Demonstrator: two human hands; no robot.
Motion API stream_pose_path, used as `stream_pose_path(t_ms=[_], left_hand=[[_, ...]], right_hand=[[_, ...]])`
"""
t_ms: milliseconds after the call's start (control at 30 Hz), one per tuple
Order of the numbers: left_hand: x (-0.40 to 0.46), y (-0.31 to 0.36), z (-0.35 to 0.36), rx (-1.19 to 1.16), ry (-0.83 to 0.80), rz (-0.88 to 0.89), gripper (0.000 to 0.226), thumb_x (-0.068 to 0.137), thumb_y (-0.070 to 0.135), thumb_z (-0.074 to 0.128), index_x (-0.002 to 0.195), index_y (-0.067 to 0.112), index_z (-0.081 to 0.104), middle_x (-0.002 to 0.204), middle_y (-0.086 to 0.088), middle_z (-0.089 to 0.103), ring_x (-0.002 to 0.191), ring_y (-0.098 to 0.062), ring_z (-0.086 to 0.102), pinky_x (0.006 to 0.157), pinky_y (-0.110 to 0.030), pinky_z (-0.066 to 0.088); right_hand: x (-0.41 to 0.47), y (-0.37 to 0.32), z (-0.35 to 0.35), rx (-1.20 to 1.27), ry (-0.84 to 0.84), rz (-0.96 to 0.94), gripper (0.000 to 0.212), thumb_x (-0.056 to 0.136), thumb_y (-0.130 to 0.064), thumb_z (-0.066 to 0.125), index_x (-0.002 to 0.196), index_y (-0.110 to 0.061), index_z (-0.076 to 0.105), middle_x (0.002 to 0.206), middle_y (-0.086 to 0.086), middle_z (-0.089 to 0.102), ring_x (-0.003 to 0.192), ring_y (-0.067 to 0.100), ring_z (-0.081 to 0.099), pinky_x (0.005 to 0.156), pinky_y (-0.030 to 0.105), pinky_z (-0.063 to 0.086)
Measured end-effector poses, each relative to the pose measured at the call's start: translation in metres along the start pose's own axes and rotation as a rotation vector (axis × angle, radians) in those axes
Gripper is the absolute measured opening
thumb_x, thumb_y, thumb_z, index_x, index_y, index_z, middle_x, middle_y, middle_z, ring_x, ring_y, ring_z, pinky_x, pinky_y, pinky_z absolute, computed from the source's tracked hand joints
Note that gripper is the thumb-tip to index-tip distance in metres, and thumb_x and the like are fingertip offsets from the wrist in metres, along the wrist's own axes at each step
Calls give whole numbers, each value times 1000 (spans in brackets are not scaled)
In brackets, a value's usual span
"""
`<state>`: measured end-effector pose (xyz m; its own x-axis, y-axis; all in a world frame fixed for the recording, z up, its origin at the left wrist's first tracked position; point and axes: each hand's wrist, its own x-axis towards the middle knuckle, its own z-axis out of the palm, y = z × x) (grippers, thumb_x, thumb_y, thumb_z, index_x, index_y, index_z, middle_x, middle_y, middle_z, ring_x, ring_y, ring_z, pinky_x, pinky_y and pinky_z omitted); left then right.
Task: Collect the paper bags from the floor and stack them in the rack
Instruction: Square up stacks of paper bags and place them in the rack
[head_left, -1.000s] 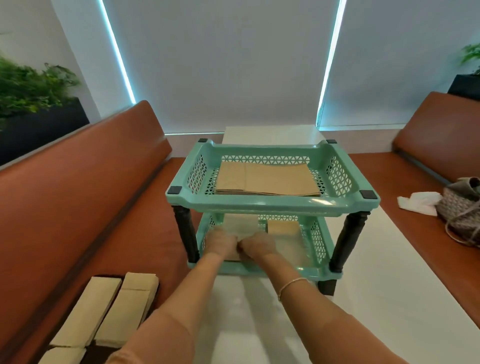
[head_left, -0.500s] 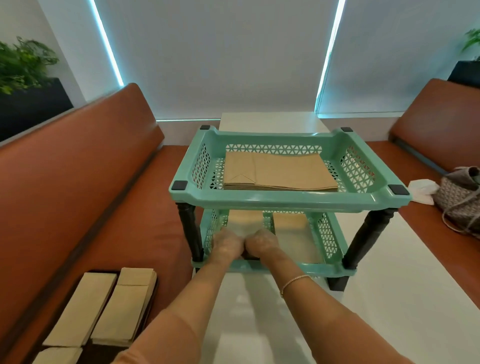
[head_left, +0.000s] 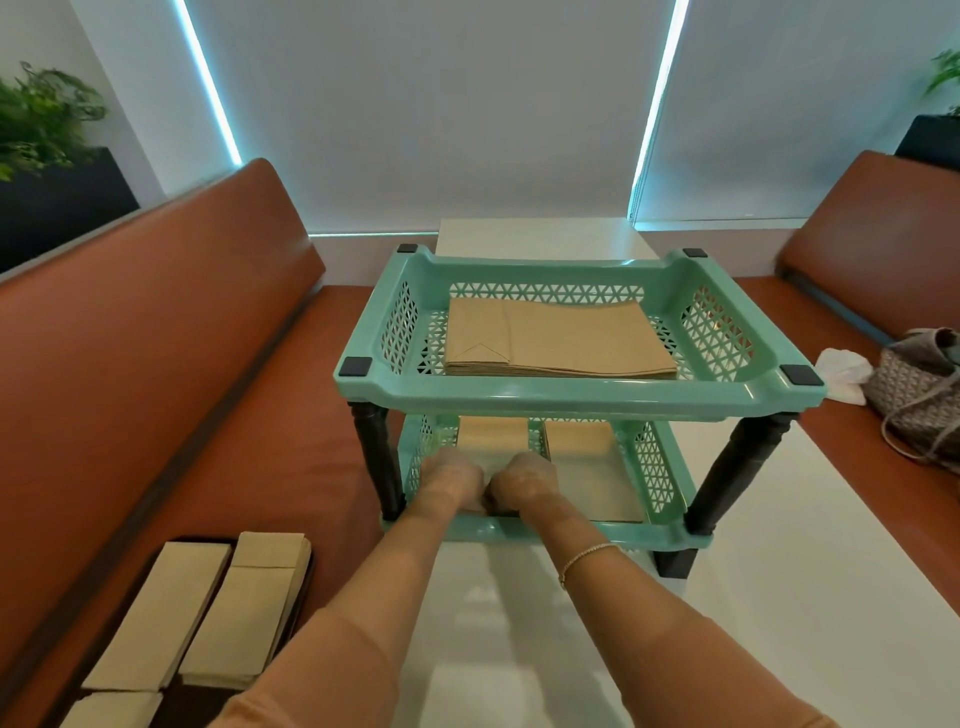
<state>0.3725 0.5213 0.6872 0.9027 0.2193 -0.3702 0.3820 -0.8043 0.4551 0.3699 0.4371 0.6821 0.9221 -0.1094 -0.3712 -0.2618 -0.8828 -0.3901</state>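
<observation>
A mint-green two-tier rack (head_left: 571, 400) stands on a white table (head_left: 779, 597). Its top tier holds a flat stack of brown paper bags (head_left: 561, 343). In the lower tier lie a narrow bag stack (head_left: 493, 434) on the left and another stack (head_left: 587, 467) on the right. My left hand (head_left: 452, 480) and my right hand (head_left: 524, 480) sit side by side at the near end of the left stack, gripping it just inside the tier's front rim. The fingertips are hidden. More paper bags (head_left: 244, 608) lie in piles on a dark tray at the lower left.
Brown benches run along both sides of the table, the left bench (head_left: 156, 338) carrying the tray. A patterned handbag (head_left: 919, 389) and a white cloth (head_left: 844, 371) lie on the right bench. Black rack legs (head_left: 374, 457) flank my hands.
Both hands stay together at the front of the lower tier on the left stack. The view has moved slightly closer to the rack.
</observation>
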Motion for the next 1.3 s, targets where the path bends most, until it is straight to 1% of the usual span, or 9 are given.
stream_pose_path(t_ms=[167,333,567,800,867,933,1100,1167,1300], left_hand=[[2,-3,-2,97,51,-18,30,96,9,41,119,-2,56,125,-16,58,117,-27,54,93,-28,43],[6,-5,-1,98,33,-64,27,93,13,47,114,1,59,121,-13,60,113,-26,56,80,-26,43],[7,-8,-1,72,18,-100,26,91,12,50,113,-1,58,118,-14,60,110,-27,58,71,-25,39],[3,-6,-1,59,47,-76,26,91,14,54,112,0,59,118,-13,61,110,-26,58,71,-23,39],[0,-5,-1,57,52,-64,24,91,8,51,111,-2,60,116,-14,62,109,-26,58,73,-23,42],[-5,-5,-3,38,61,-51,23,91,6,51,110,-4,59,117,-17,61,109,-28,58,72,-25,42],[-31,-6,-11,2,114,91,35,97,18,46,128,2,50,135,-13,50,125,-27,46,100,-28,37],[-46,-10,-15,-111,94,132,37,98,21,46,133,9,48,139,-7,48,129,-22,44,105,-26,33],[-85,-37,-22,-404,97,184,30,96,17,51,125,16,57,125,-2,60,113,-15,56,91,-18,40]], right_hand=[[-6,-5,-7,-131,-2,-70,8,88,-21,56,87,-13,58,109,6,67,105,19,63,91,25,50],[-8,-6,-11,-193,4,-49,25,81,-13,60,59,-11,47,83,4,59,89,17,63,85,24,51],[-17,-8,-17,-284,-10,-117,32,88,-13,53,58,-12,42,89,6,61,104,19,63,88,24,49],[-16,-9,-13,-229,1,-46,27,84,-14,56,59,-12,45,61,0,44,78,16,54,80,21,49],[-15,-7,-12,-152,-4,-31,16,86,-15,54,71,-10,57,69,2,53,87,18,59,78,21,47],[-16,-3,-15,-50,10,-26,20,90,-15,50,98,-5,65,97,8,65,105,20,61,85,22,46],[-31,7,-28,75,99,-69,35,90,-10,49,123,2,51,128,15,55,119,25,52,96,25,41],[-40,10,-31,109,149,-128,38,91,-13,51,127,-4,50,132,11,53,122,23,50,99,25,37],[-67,11,-28,228,113,-226,25,89,-18,57,112,-17,64,123,2,61,111,21,58,93,25,44]])
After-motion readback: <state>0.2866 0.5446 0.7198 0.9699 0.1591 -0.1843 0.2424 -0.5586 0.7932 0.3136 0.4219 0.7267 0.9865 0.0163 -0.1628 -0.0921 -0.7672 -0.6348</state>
